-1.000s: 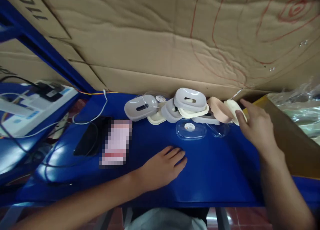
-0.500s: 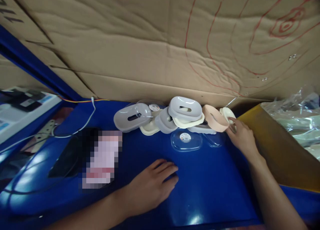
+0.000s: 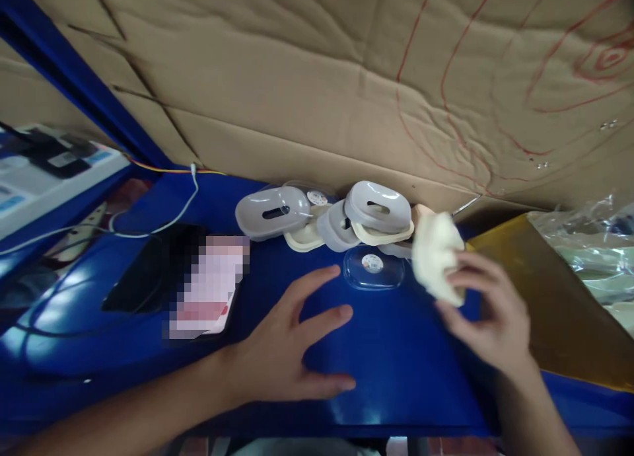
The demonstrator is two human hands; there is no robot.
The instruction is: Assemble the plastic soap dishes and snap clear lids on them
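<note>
My right hand point(image 3: 488, 304) pinches a cream plastic dish point(image 3: 436, 254) by its near side, lifted above the table and blurred by motion. Fingers and thumb are spread on my left hand point(image 3: 297, 337), which holds nothing over the blue table. Beyond the hands is a heap of oval plastic parts: a grey dish with a slot point(image 3: 272, 213), another grey slotted dish point(image 3: 379, 207) resting on a cream piece, and a grey one point(image 3: 334, 226) on its side. A clear lid point(image 3: 374, 269) with a round sticker lies before them. The lifted dish mostly hides a peach piece point(image 3: 422, 210).
A phone point(image 3: 211, 287) with a blurred-out screen lies left of my left hand, beside a dark flat object point(image 3: 143, 277). A white cable point(image 3: 185, 211) crosses the left side. Cardboard point(image 3: 297, 99) walls the back. An open box point(image 3: 555, 310) with plastic-wrapped pieces stands right.
My right hand has lifted the cream dish from the heap's right end and brought it nearer. My left hand has opened, its fingers spreading apart. The camera view has shifted slightly.
</note>
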